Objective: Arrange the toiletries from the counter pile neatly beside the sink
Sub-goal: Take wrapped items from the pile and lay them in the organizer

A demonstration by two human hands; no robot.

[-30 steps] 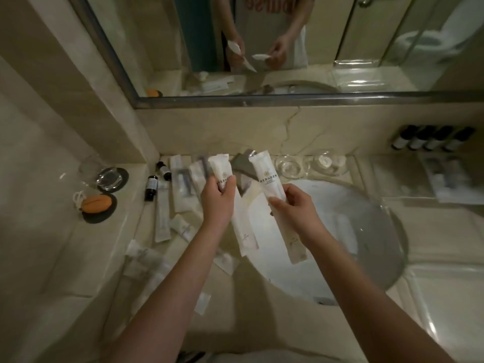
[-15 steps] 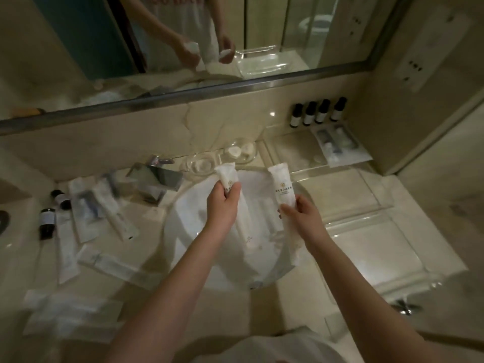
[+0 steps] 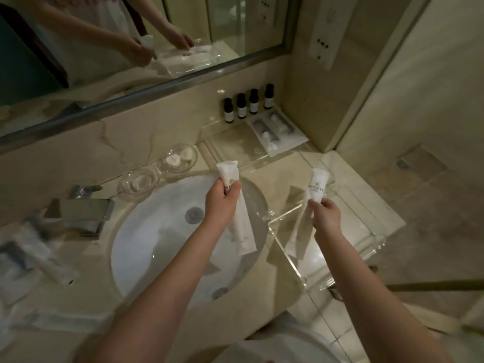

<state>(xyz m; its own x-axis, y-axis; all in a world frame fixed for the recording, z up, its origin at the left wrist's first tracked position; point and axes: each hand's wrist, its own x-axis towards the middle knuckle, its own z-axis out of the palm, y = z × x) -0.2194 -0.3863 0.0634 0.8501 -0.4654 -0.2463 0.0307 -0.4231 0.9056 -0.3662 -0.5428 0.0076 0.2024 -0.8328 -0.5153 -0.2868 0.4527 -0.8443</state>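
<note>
Your left hand (image 3: pixel 222 199) is curled tight around a long white packet (image 3: pixel 228 172). The top of the packet sticks up above your fingers. The bottom end hangs down below your hand. You are holding it up over the right side of the sink (image 3: pixel 157 244), and it does not touch the sink.

Your right hand (image 3: pixel 324 213) pinches a second white packet (image 3: pixel 317 185) that looks the same, with dark letters near its top. You are holding this one over the left part of a clear tray (image 3: pixel 366 244). You cannot tell if its bottom end touches the tray.

The clear tray sits on the counter (image 3: pixel 374 205), just to the right of the sink. Behind it, at the back right corner of the counter, is another clear tray (image 3: pixel 227 142). A flat packet (image 3: pixel 277 132) lies on its right end. Four small dark bottles (image 3: pixel 248 103) stand in a row against the back wall, just behind that tray.

Two glass dishes (image 3: pixel 180 157) sit side by side at the back edge of the counter, behind the sink. The tap (image 3: pixel 81 210) is on the left of the sink. More packets (image 3: pixel 39 258) lie in a messy pile on the left side of the counter, and they look blurry.

The mirror (image 3: pixel 235 27) above the back wall shows your two hands and a tray.
</note>
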